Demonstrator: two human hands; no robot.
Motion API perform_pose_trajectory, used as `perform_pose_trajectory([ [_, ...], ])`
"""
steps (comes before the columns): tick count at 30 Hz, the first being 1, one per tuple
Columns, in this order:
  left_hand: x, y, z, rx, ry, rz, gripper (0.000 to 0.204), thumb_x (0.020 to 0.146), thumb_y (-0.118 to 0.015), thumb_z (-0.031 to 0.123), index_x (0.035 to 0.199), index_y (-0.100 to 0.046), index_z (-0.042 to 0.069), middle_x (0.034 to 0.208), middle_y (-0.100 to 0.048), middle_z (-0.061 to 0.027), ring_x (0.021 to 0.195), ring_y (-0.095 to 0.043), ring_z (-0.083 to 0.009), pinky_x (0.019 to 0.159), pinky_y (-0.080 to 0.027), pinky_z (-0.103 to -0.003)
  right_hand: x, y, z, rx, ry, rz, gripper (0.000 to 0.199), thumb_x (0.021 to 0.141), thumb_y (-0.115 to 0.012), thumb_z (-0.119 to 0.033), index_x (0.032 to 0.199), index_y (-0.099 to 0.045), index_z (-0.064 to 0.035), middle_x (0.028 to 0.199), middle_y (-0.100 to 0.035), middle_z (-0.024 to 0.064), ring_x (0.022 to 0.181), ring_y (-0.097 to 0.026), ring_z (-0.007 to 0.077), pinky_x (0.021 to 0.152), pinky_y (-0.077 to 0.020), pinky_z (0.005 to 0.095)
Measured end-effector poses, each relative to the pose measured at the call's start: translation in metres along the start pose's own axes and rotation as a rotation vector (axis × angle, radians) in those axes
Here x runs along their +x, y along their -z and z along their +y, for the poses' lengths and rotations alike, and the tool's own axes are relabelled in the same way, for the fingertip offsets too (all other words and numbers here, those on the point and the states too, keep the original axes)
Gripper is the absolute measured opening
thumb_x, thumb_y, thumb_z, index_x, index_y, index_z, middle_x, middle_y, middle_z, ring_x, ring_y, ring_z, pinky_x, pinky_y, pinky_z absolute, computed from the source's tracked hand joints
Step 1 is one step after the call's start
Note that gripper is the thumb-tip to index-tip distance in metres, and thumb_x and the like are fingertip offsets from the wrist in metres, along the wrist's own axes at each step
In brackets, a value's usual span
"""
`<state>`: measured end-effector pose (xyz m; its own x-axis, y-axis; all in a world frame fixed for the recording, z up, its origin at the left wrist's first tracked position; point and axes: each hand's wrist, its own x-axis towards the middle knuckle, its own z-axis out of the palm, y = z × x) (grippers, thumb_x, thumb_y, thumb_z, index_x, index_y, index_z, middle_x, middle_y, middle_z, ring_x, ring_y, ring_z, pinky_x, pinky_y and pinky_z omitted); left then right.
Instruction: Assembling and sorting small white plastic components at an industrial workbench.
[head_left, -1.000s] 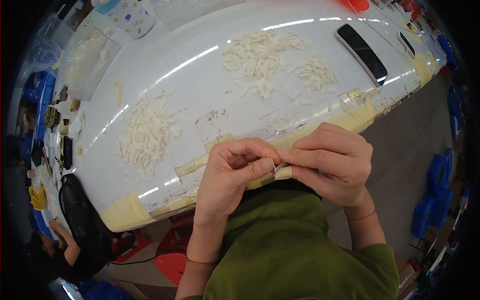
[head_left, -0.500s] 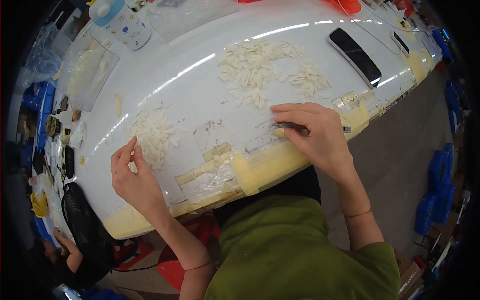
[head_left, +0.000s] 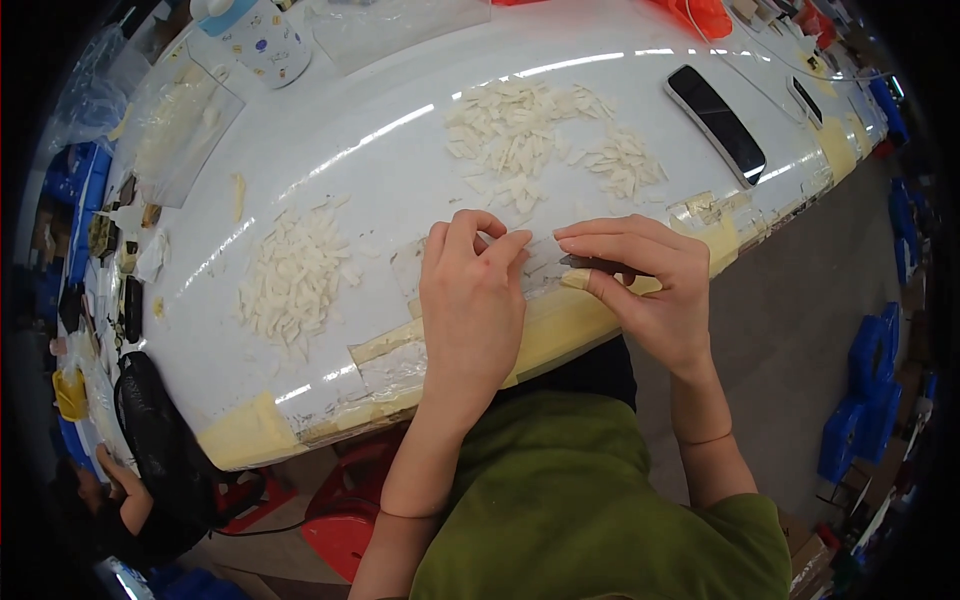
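My right hand (head_left: 660, 285) grips a slim dark metal tool (head_left: 603, 264), its tip pointing left. Pale yellow wrapping covers the thumb's end. Close to that tip is my left hand (head_left: 470, 300), thumb and fingers pinched together; whatever they hold is too small or hidden to make out. Thin off-white slivers lie in a pile (head_left: 297, 275) left of my left hand. Beyond both hands spreads another pile of flat pale pieces (head_left: 510, 130), with a smaller heap (head_left: 625, 163) beside it.
A phone (head_left: 715, 125) lies on the white table (head_left: 390, 170), with a smaller dark device (head_left: 805, 102) farther right. At the far left stand a clear plastic box (head_left: 185, 130) and a patterned cup (head_left: 262, 45). Yellow tape (head_left: 560, 325) covers the near edge. A person's hand (head_left: 122, 478) shows lower left.
My left hand has moved right, from the left pile to beside the tool tip. My right hand still holds the tool and has shifted slightly.
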<state>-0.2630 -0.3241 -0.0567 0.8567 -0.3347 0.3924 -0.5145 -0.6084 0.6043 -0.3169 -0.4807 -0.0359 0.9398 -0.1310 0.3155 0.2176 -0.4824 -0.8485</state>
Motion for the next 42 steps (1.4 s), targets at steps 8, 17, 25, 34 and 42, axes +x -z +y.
perform_pose_trajectory([
  [8, -0.001, 0.010, 0.007, -0.212, 0.159, -0.108, 0.018, 0.077, -0.063, -0.006, 0.092, -0.069, 0.003, 0.090, -0.061, -0.0051, 0.075, -0.052, -0.0173, 0.068, -0.045, -0.027, -0.006, 0.010, 0.006, 0.048, -0.029, 0.054, 0.034, 0.064, -0.065, 0.011, 0.093, -0.074, -0.0024, 0.094, -0.072, 0.0058, 0.069, -0.055, 0.0094, 0.056, -0.0421, 0.0181],
  [17, -0.011, 0.021, 0.007, -1.571, 0.692, -0.306, 0.012, 0.084, -0.062, -0.007, 0.095, -0.066, -0.005, 0.087, -0.068, -0.0099, 0.080, -0.062, -0.0141, 0.079, -0.050, -0.023, -0.007, 0.009, -0.007, 0.051, 0.222, -0.006, 0.033, 0.060, -0.073, 0.007, 0.091, -0.074, -0.0020, 0.083, -0.068, 0.0064, 0.065, -0.052, 0.0112, 0.055, -0.0417, 0.0208],
  [25, -0.022, 0.020, -0.002, -1.690, 0.661, -0.335, 0.016, 0.080, -0.064, -0.011, 0.095, -0.066, -0.005, 0.088, -0.069, -0.0144, 0.079, -0.065, -0.0165, 0.077, -0.053, -0.024, -0.009, 0.011, -0.014, -0.012, 0.281, -0.015, 0.029, 0.060, -0.076, 0.001, 0.089, -0.075, -0.0026, 0.081, -0.068, 0.0057, 0.063, -0.050, 0.0121, 0.055, -0.0407, 0.0221],
  [34, -0.024, 0.024, -0.006, -1.670, 0.608, -0.370, 0.018, 0.075, -0.066, -0.014, 0.091, -0.067, -0.005, 0.086, -0.069, -0.0133, 0.073, -0.065, -0.0161, 0.073, -0.053, -0.022, -0.011, 0.010, -0.020, -0.013, 0.261, -0.042, 0.027, 0.059, -0.078, -0.005, 0.086, -0.076, -0.0035, 0.077, -0.067, 0.0051, 0.060, -0.049, 0.0123, 0.054, -0.0394, 0.0228],
  [42, -0.022, 0.029, -0.006, -1.572, 0.611, -0.413, 0.017, 0.072, -0.070, -0.013, 0.086, -0.069, -0.005, 0.084, -0.070, -0.0128, 0.071, -0.065, -0.0146, 0.071, -0.053, -0.021, -0.012, 0.009, -0.020, -0.042, 0.286, -0.055, 0.026, 0.058, -0.079, -0.007, 0.084, -0.076, -0.0038, 0.073, -0.067, 0.0045, 0.057, -0.049, 0.0129, 0.053, -0.0391, 0.0227],
])
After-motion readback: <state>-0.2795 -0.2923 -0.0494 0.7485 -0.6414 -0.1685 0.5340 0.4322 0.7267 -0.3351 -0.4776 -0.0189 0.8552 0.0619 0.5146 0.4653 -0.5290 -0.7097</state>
